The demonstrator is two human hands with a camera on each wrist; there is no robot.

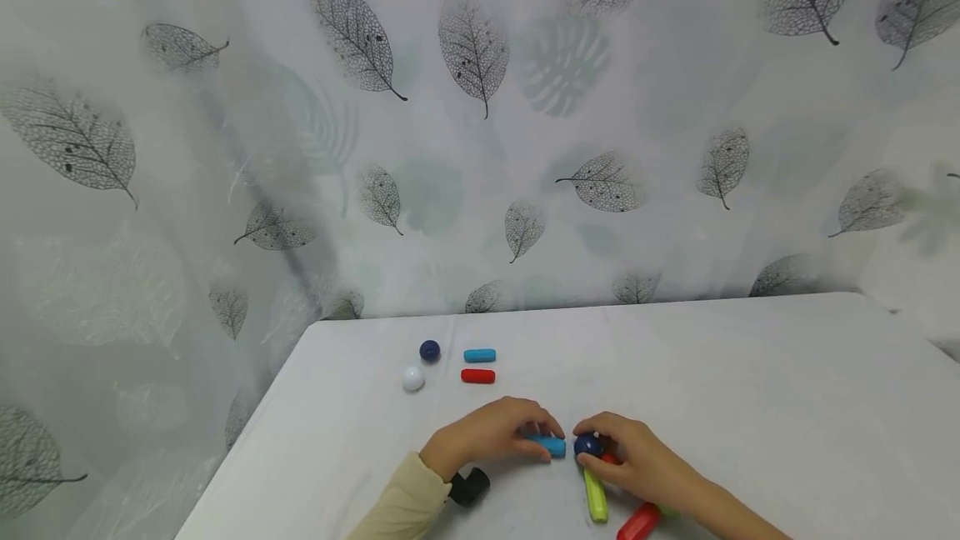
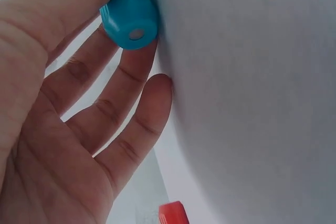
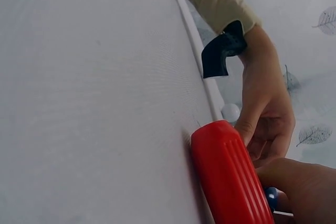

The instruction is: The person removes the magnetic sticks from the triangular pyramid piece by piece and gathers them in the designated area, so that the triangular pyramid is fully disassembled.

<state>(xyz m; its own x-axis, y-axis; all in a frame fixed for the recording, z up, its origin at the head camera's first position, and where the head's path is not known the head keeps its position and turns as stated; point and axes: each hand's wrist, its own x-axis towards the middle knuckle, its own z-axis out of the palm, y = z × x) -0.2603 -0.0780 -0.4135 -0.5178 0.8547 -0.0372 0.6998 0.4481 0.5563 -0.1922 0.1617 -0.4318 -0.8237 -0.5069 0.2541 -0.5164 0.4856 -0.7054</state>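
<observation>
My left hand (image 1: 498, 433) pinches a blue magnetic stick (image 1: 553, 446) between thumb and fingers, low over the white table. In the left wrist view, a small silver disc shows on the end of this blue stick (image 2: 128, 19). Just to the right, my right hand (image 1: 641, 461) holds a dark blue ball (image 1: 587, 445) between thumb and fingertips. A lime green stick (image 1: 596, 497) extends from below the ball toward the front. Part of a red stick (image 1: 611, 458) shows under the right hand's fingers, the rest hidden.
Near the right wrist lies another red stick (image 1: 639, 522), with a bit of green beside it. Farther back on the table (image 1: 750, 390) are a dark blue ball (image 1: 430, 350), a white ball (image 1: 413, 378), a blue stick (image 1: 480, 355) and a red stick (image 1: 477, 376).
</observation>
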